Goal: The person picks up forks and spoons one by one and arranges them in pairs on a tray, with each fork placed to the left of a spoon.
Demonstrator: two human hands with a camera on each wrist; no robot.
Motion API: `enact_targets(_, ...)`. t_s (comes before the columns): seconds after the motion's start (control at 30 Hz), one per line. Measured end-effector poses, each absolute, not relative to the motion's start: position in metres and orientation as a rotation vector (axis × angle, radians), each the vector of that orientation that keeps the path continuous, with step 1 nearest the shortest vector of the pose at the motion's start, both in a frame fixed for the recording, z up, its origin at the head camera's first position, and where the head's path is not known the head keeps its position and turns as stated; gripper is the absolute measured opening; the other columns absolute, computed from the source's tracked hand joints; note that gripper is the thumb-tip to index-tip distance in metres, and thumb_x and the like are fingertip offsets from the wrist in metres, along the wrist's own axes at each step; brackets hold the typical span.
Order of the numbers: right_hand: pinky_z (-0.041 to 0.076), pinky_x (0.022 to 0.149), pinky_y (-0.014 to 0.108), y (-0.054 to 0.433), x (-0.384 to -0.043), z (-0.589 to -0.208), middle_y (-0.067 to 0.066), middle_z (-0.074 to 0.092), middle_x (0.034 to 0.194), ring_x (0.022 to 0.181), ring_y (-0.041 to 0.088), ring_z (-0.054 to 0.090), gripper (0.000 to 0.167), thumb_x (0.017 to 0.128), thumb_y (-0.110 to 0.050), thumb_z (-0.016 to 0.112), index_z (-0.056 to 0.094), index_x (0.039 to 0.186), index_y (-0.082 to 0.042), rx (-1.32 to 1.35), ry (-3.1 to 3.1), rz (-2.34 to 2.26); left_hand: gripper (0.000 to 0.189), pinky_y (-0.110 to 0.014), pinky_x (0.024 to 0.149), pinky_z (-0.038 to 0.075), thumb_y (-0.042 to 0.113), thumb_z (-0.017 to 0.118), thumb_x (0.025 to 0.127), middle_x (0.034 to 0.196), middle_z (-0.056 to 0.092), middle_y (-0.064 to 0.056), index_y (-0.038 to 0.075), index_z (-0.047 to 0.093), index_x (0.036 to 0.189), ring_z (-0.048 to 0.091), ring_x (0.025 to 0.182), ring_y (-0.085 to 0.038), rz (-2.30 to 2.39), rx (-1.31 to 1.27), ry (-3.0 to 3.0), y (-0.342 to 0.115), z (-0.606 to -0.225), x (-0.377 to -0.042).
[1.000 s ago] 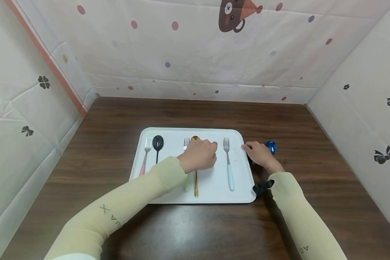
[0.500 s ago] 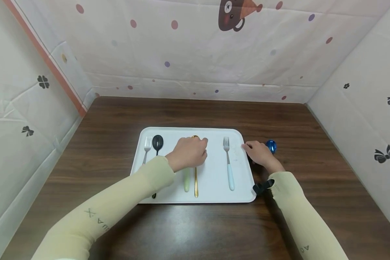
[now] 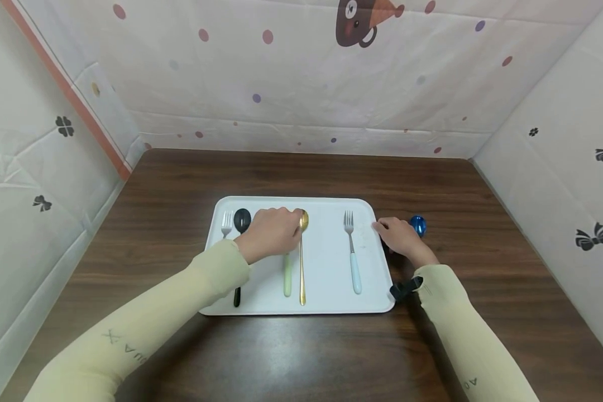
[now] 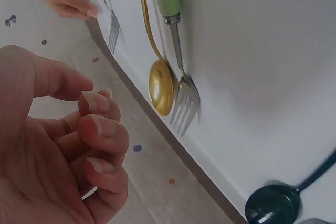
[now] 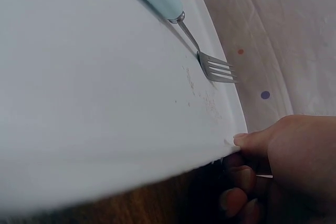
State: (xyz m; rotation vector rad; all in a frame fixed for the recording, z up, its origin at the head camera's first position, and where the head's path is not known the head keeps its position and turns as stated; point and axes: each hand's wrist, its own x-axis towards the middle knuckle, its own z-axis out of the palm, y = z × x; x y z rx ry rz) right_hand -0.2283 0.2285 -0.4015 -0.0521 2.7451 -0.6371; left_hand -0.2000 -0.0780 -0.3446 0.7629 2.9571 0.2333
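My left hand (image 3: 273, 233) hovers over the white tray (image 3: 326, 298) with its fingers loosely curled. In the left wrist view nothing lies between its thumb and fingertips. Nearest below it are a green-handled fork (image 4: 187, 100) and a gold spoon (image 4: 161, 86), side by side on the tray. The black spoon (image 3: 242, 219) and a further fork (image 3: 226, 221) lie left of them, partly hidden by my arm. Right of the gold spoon lies a light-blue-handled fork (image 3: 355, 273). My right hand (image 3: 401, 239) pinches the tray's right rim, thumb on top and fingers below, as the right wrist view shows.
A blue spoon (image 3: 418, 225) rests on the brown wooden table (image 3: 181, 178) beyond my right hand, its handle hidden. Patterned white sheets (image 3: 301, 100) stand around the table at the back and sides.
My left hand has moved left across the tray, from right of the gold spoon to left of it, uncovering that spoon and the green handle. The right hand stays on the rim.
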Motion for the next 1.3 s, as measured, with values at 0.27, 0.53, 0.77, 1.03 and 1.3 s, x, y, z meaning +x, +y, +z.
enact_targets(0.27,0.049,0.068,0.033,0.229,-0.227,-0.401,0.01,0.061,0.086,0.065,0.02,0.057,0.043,0.103,-0.04,0.037,0.059,0.121,-0.007,-0.061,2.746,-0.627,0.018,-0.024,0.04,0.026,0.02,0.05,0.093,0.055,0.043,0.001,0.006,0.06,0.097,0.039,0.043,-0.012,0.214,0.726,2.97,-0.097,-0.344,-0.196)
enact_targets(0.53,0.047,0.068,0.033,0.229,-0.226,-0.403,0.01,0.059,0.082,0.064,0.02,0.057,0.043,0.103,-0.04,0.037,0.059,0.118,-0.007,-0.054,2.747,-0.622,0.017,-0.026,0.04,0.029,0.02,0.048,0.093,0.056,0.045,-0.002,0.006,0.057,0.089,0.04,0.045,-0.014,0.168,0.668,3.009,-0.117,-0.345,-0.195)
enact_targets(0.77,0.046,0.069,0.033,0.227,-0.227,-0.403,0.01,0.059,0.082,0.064,0.02,0.057,0.043,0.103,-0.04,0.037,0.059,0.12,-0.007,-0.045,2.748,-0.609,0.019,-0.028,0.043,0.032,0.022,0.05,0.093,0.056,0.049,-0.005,0.005,0.058,0.095,0.044,0.047,-0.018,0.203,0.558,3.012,-0.135,-0.341,-0.193)
enact_targets(1.03,0.048,0.068,0.033,0.227,-0.227,-0.402,0.01,0.06,0.084,0.065,0.019,0.057,0.043,0.103,-0.04,0.036,0.059,0.12,-0.007,-0.051,2.755,-0.617,0.018,-0.029,0.045,0.033,0.022,0.052,0.093,0.057,0.05,-0.005,0.005,0.059,0.092,0.046,0.047,-0.018,0.202,0.506,3.05,-0.151,-0.343,-0.193)
enact_targets(1.3,0.047,0.068,0.032,0.227,-0.228,-0.403,0.01,0.06,0.084,0.064,0.019,0.057,0.044,0.103,-0.041,0.036,0.058,0.122,-0.008,-0.044,2.754,-0.608,0.017,-0.029,0.044,0.033,0.02,0.05,0.093,0.057,0.049,-0.004,0.005,0.056,0.086,0.045,0.048,-0.018,0.237,0.449,3.052,-0.165,-0.344,-0.19)
